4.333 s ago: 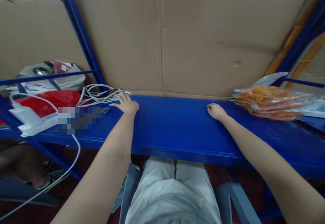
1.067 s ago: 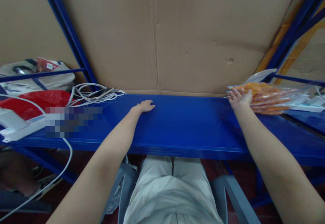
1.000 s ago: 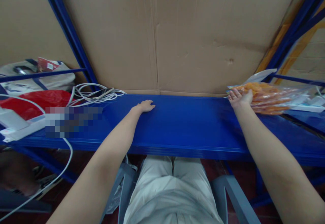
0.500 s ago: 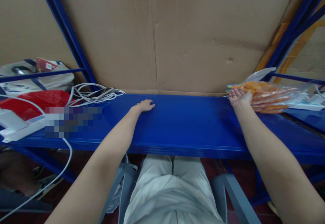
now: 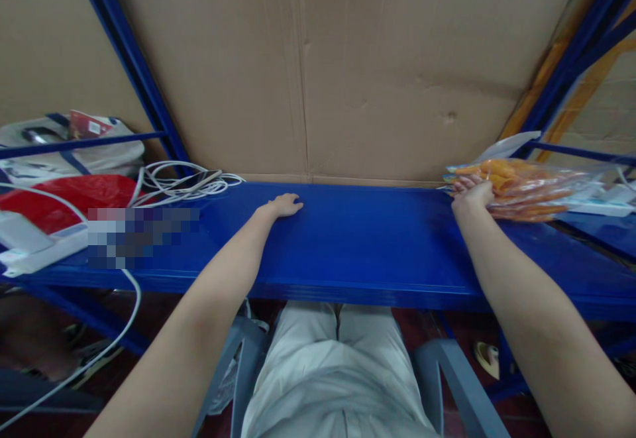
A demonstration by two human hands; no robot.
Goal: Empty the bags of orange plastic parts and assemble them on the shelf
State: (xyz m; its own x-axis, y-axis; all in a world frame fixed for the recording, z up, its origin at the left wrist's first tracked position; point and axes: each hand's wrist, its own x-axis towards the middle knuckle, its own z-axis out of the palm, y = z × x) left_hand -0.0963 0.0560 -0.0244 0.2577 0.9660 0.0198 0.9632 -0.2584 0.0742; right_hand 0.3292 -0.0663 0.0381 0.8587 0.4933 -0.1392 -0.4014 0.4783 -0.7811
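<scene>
1. Two hands are out over the blue metal table (image 5: 358, 246), but only one's really busy. Right hand (image 5: 468, 191) is at the left end of the stack of orange items in clear plastic bags (image 5: 529, 179), which sits back right, near the cardboard panel (image 5: 377, 73).

2. Step in hand, as I read it: getting hold of that stack. Fingers are curled in at its end, but honestly can't tell if they're clamped on it, since most of the contact is hidden.

3. Left hand (image 5: 285, 205) just rests palm down left of the middle, fingers loosely apart, holding nothing.

4. What the next move calls for, IMO: a deeper grip taking in several layers, because bags like that probably slide over each other if you only pinch the top one.

5. Versus about four seconds ago: right hand was on bare blue, well apart from the bags, and left hand was over by the white cable coil (image 5: 186, 184). Half a second back the right fingers were straighter; now they're tucked in more.
</scene>
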